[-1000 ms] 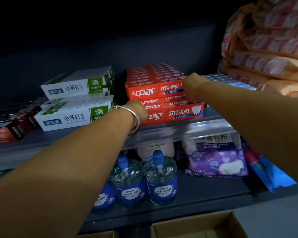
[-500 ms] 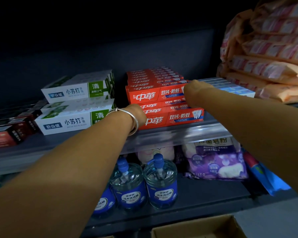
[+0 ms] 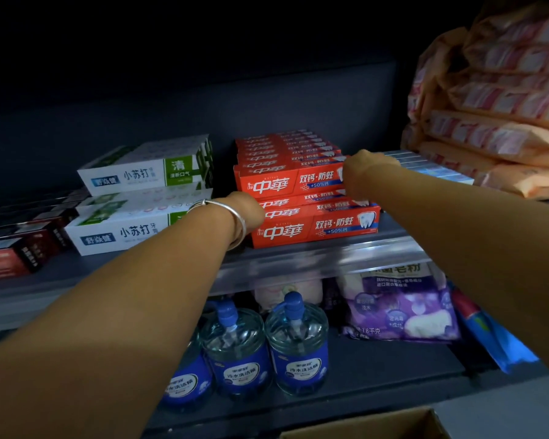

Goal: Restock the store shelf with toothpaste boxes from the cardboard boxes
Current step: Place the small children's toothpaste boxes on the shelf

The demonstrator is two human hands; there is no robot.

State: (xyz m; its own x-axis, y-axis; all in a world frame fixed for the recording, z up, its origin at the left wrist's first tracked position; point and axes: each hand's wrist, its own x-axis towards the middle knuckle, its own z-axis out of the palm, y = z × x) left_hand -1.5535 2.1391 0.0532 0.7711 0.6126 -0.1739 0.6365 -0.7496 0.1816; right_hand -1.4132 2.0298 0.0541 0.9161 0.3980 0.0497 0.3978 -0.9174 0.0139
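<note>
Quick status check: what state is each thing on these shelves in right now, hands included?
Red toothpaste boxes: stacked in two tiers, hands on both ends.
White-and-green toothpaste boxes: stacked, untouched.
Blue-capped clear bottles: upright, lower shelf.
Brown cardboard box: open.
Left hand: fingers hidden.
Right hand: fingers hidden.

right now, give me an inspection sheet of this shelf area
surface: dark shelf with a clear front rail.
job's things: red toothpaste boxes stacked in rows; a cardboard box edge at the bottom.
clutter: white-green boxes, dark boxes, pale blue boxes, orange packs; below, blue bottles and a purple bag.
grippers: left hand and right hand at the red stack's ends, fingers hidden.
cables: nothing seen.
surroundings: dark back panel.
</note>
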